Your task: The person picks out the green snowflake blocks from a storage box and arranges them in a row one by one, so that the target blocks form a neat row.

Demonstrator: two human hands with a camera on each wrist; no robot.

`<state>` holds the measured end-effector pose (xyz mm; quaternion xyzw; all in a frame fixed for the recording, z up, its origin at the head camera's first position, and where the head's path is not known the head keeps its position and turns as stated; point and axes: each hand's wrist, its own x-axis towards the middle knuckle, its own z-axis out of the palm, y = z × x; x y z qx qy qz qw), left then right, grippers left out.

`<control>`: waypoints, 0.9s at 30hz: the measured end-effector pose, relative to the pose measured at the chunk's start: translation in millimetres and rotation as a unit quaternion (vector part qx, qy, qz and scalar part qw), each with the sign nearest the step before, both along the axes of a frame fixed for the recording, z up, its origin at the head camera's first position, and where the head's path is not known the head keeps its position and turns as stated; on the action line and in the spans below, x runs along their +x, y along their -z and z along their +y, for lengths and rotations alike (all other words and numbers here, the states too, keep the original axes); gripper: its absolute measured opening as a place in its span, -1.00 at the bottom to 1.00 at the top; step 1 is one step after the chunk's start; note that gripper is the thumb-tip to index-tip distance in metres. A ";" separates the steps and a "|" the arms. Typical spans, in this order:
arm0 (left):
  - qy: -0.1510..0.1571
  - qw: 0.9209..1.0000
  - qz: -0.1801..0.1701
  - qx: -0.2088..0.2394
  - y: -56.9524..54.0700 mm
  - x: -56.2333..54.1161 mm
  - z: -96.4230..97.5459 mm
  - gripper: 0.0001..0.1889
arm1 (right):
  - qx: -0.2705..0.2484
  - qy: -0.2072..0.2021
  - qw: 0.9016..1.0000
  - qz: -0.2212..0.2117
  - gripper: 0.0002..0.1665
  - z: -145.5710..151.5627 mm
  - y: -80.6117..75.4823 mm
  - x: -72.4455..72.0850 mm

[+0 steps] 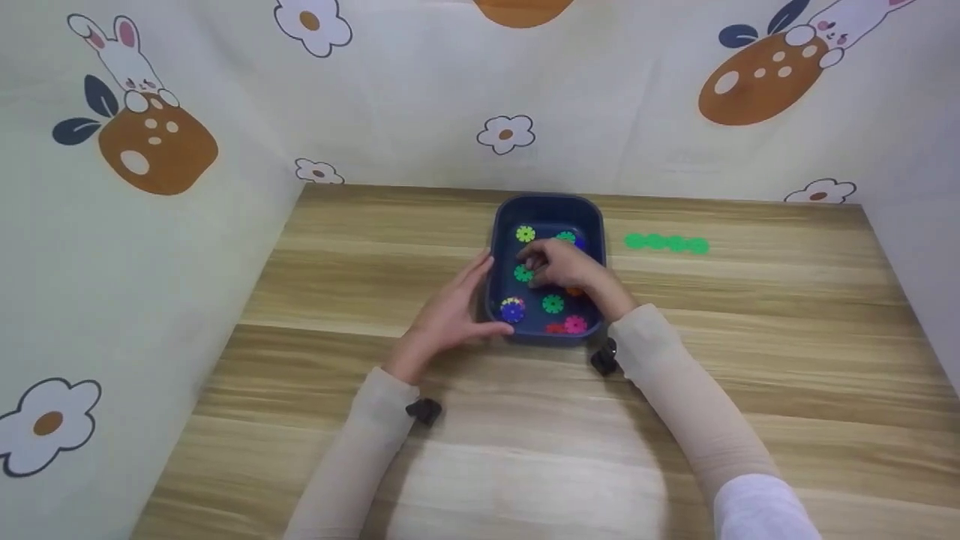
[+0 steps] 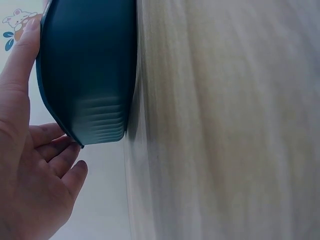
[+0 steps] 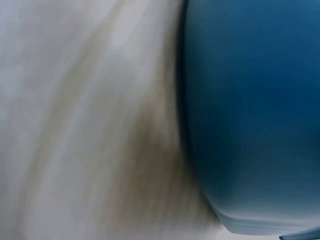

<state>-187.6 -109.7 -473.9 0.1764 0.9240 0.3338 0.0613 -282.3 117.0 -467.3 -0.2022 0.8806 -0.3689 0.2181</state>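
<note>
A dark blue plastic tub (image 1: 547,339) stands on the table with flower-shaped notched discs inside. My left hand (image 1: 450,309) rests against its left side, fingers along the wall and thumb on the near rim. In the left wrist view the left hand (image 2: 37,165) touches the tub's rim (image 2: 42,90) at a corner. My right hand (image 1: 562,264) reaches into the tub with bent fingers, its fingertips right at a green disc (image 1: 523,273); I cannot tell whether they pinch it. The right wrist view shows only the tub's outer wall (image 3: 250,115), the hand hidden.
Around the right hand in the tub are a yellow disc (image 1: 526,234), another green disc (image 1: 553,304), a blue disc (image 1: 513,310) and a pink disc (image 1: 575,324). A row of several joined green discs (image 1: 667,242) lies on the wooden table (image 1: 750,322) right of the tub.
</note>
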 end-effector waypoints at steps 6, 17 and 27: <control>0.001 1.000 -0.001 0.004 -0.5 -0.4 -0.4 0.18 | 0.031 -0.009 0.999 0.029 -0.60 -2.2 1.3 0.1; 0.016 1.000 0.015 0.003 0.4 -1.9 -1.2 0.20 | 0.036 -0.009 0.998 0.052 -0.67 -3.9 4.5 1.7; 0.010 1.000 0.002 0.006 -1.6 -1.0 0.0 0.18 | 0.012 -0.017 0.999 0.048 -0.68 -2.5 3.7 0.6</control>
